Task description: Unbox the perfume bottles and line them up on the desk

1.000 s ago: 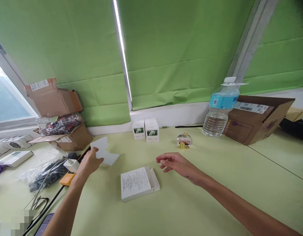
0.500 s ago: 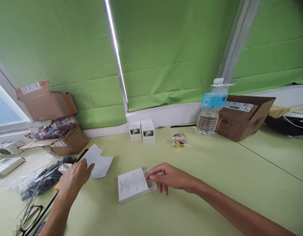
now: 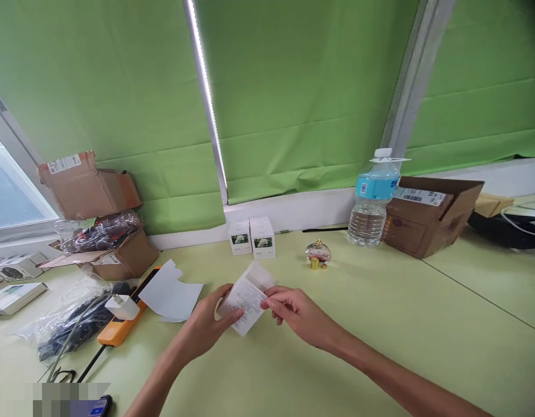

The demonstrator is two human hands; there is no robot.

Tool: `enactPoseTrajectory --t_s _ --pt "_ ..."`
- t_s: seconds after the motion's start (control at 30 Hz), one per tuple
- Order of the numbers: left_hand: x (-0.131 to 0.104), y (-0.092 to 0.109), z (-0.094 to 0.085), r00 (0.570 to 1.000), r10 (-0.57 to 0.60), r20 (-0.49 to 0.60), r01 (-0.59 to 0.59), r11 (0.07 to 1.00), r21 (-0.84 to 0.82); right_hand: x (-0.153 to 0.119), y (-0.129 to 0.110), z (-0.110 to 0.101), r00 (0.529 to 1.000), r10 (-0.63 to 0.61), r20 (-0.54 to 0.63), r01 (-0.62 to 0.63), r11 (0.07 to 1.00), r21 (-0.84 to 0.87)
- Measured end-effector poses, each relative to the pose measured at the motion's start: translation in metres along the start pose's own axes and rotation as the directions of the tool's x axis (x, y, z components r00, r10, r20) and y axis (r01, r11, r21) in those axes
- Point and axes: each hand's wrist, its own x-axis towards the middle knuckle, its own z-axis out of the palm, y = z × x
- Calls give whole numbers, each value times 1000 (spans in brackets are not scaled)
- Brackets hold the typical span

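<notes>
A white box [image 3: 245, 304] with small printed text is tilted up off the table, its whitish end toward the back. My left hand [image 3: 210, 321] wraps round its left side, thumb across the printed face. At its right edge, my right hand [image 3: 295, 313] pinches the box's side with thumb and forefinger. White paper [image 3: 174, 294] with a torn-looking edge lies to the left. Behind the hands, two small white boxes with flower pictures [image 3: 264, 244] stand side by side. A round glass bottle [image 3: 318, 251] stands to their right, with small gold pieces [image 3: 315, 264] in front.
A water bottle [image 3: 369, 214] and an open cardboard box [image 3: 417, 223] stand at the back right. On the left are stacked cartons [image 3: 130, 255], plastic-wrapped dark items [image 3: 71, 327], an orange power strip [image 3: 119, 330] with a white plug, and a phone [image 3: 101, 407].
My left hand has moved from beside the paper to the box and taken hold of it. The box has been raised and turned, and my right hand now pinches its edge.
</notes>
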Motion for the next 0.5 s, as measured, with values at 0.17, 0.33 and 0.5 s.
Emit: enactPoseTrajectory --t_s 0.17,0.33,0.5 --pt "2 5 12 995 63 -76 -67 997 -49 -4 -15 -5 990 -133 -38 122 969 -213" --pt "10 -15 14 944 -15 -330 30 999 40 -7 0 3 951 -270 -153 194 901 -387" --pt "25 -35 1 851 -108 -514 173 982 80 -4 40 15 955 -267 -127 202 902 -380"
